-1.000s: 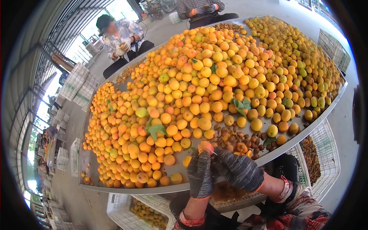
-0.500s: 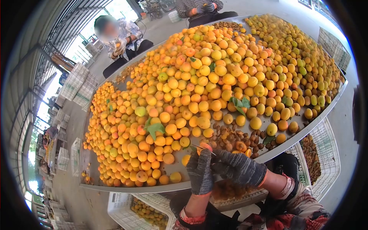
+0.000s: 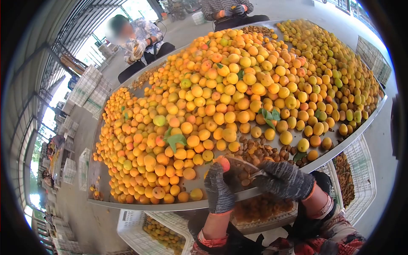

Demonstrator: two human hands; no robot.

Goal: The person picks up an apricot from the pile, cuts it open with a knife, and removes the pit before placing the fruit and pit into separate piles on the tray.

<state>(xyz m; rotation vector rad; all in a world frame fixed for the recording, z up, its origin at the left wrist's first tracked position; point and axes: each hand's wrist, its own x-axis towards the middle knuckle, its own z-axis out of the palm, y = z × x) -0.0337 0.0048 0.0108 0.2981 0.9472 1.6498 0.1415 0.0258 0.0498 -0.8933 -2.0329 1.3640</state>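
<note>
Apricots (image 3: pixel 199 104) lie heaped across most of the metal surface (image 3: pixel 191 183) that I see through the head camera, mostly orange and yellow, with some greener ones at the far right. My left hand (image 3: pixel 219 191), in a dark grey knit glove, is upright over the near edge, its grip closed on one reddish-orange fruit (image 3: pixel 222 162) that pokes out above the fingertips. My right hand (image 3: pixel 287 179), gloved the same way, is apart from the left, its grip closed around a thin tool (image 3: pixel 247 163) that points toward that fruit. The tool is blurred, and I cannot tell whether its tip touches the fruit.

Just beyond my hands, brown pits (image 3: pixel 251 149) lie loose on the surface against the heap. A green leaf (image 3: pixel 299 157) rests to the right of them, and a larger leaf (image 3: pixel 175 140) lies on the heap to the left.

Below the near edge, I see a white crate (image 3: pixel 124 229) of yellow-green fruit at lower left and another crate (image 3: pixel 361 170) at right with brown contents. Orange pieces (image 3: pixel 265 207) fill a container between my forearms. Across the surface sit one person (image 3: pixel 146 32) in a patterned top and a second person (image 3: pixel 229 10) in gloves.
</note>
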